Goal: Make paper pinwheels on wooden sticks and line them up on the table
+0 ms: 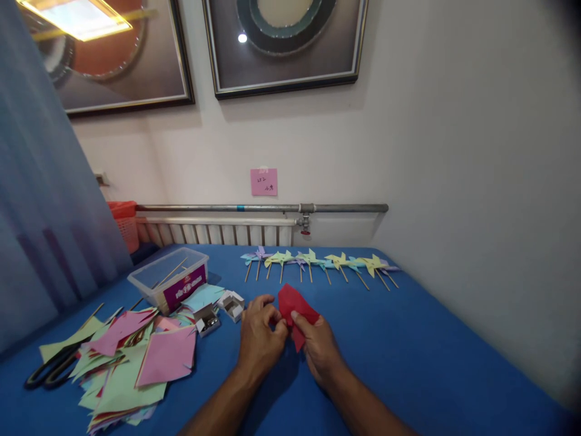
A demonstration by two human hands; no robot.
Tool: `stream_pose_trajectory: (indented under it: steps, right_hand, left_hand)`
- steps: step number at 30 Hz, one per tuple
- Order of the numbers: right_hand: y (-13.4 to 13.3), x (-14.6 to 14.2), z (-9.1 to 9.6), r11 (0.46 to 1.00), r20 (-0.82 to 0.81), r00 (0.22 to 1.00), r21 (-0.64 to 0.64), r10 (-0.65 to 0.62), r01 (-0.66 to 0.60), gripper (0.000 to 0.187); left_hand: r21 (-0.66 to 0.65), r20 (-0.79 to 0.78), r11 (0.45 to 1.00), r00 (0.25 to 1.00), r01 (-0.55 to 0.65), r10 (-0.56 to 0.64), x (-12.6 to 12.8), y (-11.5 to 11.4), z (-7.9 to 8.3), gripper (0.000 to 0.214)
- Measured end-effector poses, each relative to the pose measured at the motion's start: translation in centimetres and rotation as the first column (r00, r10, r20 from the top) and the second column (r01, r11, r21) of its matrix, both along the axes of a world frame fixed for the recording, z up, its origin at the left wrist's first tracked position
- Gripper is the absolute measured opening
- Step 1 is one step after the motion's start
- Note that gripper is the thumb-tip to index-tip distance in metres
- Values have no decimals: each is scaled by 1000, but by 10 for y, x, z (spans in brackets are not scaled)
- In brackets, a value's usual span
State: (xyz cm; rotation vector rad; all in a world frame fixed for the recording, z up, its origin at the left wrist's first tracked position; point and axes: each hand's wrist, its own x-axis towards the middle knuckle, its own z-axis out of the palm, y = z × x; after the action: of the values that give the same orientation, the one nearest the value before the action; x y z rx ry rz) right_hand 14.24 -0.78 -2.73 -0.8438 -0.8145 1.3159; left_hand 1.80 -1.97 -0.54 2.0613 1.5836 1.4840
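Note:
A piece of red paper (294, 307) is held just above the blue table (431, 363) between both my hands. My left hand (260, 336) pinches its left edge with curled fingers. My right hand (320, 348) grips the paper from the right, thumb lying on top of it. The paper is partly folded, with one corner sticking up towards the wall.
A row of several finished paper pinwheels (318, 261) on sticks lies at the back of the table. To the left are a pile of coloured paper squares (136, 363), black scissors (52, 368), a clear plastic box (170, 278) with sticks, and small white boxes (222, 310).

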Motion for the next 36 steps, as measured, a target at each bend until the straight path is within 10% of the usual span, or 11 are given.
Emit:
stream_pose_trajectory:
  steps: [23, 36]
  right_hand:
    - [2, 8, 3, 996, -63, 997, -73, -50, 46, 43]
    - [-6, 0, 2, 994, 92, 991, -64, 97, -91, 35]
  left_hand:
    - [-140, 326, 987, 945, 80, -30, -12, 11, 3, 18]
    - [-360, 809, 720, 583, 593, -76, -13, 11, 11, 36]
